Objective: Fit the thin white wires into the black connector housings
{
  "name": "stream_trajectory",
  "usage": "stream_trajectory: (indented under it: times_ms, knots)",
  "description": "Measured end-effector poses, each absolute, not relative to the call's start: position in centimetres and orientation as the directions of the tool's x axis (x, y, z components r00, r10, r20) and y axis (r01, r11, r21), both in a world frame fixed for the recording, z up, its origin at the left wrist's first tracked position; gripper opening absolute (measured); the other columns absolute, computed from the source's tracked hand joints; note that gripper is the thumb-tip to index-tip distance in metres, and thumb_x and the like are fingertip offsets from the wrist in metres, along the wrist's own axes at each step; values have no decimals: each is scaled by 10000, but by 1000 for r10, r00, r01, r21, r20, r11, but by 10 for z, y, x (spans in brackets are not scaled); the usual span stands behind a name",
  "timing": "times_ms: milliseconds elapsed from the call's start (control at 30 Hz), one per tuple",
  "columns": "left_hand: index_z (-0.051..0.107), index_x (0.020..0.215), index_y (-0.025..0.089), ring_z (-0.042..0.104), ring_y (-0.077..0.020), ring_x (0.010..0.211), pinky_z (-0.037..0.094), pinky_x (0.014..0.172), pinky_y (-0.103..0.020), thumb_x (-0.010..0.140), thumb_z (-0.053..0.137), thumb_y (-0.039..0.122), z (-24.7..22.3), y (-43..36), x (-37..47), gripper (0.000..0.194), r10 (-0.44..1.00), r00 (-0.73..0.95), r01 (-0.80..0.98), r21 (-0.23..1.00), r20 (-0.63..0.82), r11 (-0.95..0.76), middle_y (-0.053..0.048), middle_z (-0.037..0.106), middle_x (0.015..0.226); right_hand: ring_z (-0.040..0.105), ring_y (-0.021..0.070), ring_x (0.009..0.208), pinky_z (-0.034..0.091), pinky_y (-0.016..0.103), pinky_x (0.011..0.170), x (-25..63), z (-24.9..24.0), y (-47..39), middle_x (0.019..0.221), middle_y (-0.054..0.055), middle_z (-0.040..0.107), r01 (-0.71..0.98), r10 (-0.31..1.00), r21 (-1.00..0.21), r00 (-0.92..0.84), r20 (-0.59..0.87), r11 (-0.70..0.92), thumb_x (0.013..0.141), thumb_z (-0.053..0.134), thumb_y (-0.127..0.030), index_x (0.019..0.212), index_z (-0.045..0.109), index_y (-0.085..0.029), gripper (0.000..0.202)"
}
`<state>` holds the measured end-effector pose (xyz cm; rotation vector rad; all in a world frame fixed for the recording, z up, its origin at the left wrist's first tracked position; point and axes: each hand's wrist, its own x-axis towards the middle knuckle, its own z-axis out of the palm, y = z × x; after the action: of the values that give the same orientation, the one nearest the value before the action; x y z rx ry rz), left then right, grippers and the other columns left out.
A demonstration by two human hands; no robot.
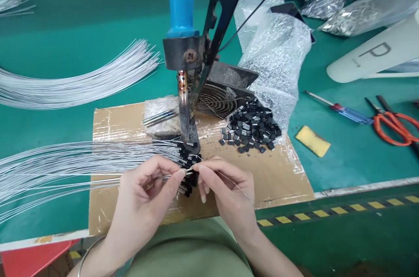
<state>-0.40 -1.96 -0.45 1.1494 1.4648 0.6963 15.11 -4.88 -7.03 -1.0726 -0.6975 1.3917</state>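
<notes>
My left hand [149,200] is closed in a pinch on the end of a white wire [189,171], with its light tips poking out past the thumb. Close against it, my right hand [227,187] is also pinched; a thin silvery wire [234,184], which looks like solder, runs through its fingers and back over the hand. Just behind the fingertips lie white wires [137,157] with black connectors [186,155] on their ends. Above them a soldering iron [183,107] with a blue handle points down in a stand.
Cardboard [278,176] covers the work area. A heap of small black connectors [253,126] lies right of a round fan grille [216,99]. Another white wire bundle [81,83] is at left. A yellow sponge [313,141], screwdriver [350,113] and orange-handled scissors [393,128] lie right.
</notes>
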Motion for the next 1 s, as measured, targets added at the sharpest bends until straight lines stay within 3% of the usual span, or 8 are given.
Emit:
stream_trajectory:
  times_ms: [133,400,733,1000]
  knots:
    - [717,783,189,498,-126,604,354,559,-252,927,716,322,-3,-19,-3,196,914,80,272,891,-397,363,-5,654,681,604,82,509,540,205,457,150,-69,-49,773,9,690,-448,977,-878,44,-209,-167,968,751,-289,1007,877,-286,132]
    - [709,806,197,492,-124,604,348,549,-255,963,689,327,-12,-21,-9,205,918,128,294,899,-374,325,2,645,686,568,81,454,535,206,409,146,-62,-42,742,17,711,-516,966,-832,30,-257,-205,866,839,-308,897,888,-263,73]
    - [699,819,201,473,-128,599,327,541,-275,991,669,356,-14,-20,-12,234,910,189,310,902,-369,301,2,627,681,568,72,475,477,186,412,148,-67,-44,725,0,705,-559,950,-782,-33,-312,-276,872,843,-285,868,873,-252,45]
    - [717,797,199,518,-138,641,314,577,-293,947,698,340,-8,-21,-9,207,902,125,352,869,-413,349,-11,670,712,544,73,434,436,183,381,155,-63,-39,615,-15,681,-607,907,-690,-138,-398,-395,808,886,-325,768,858,-229,108]
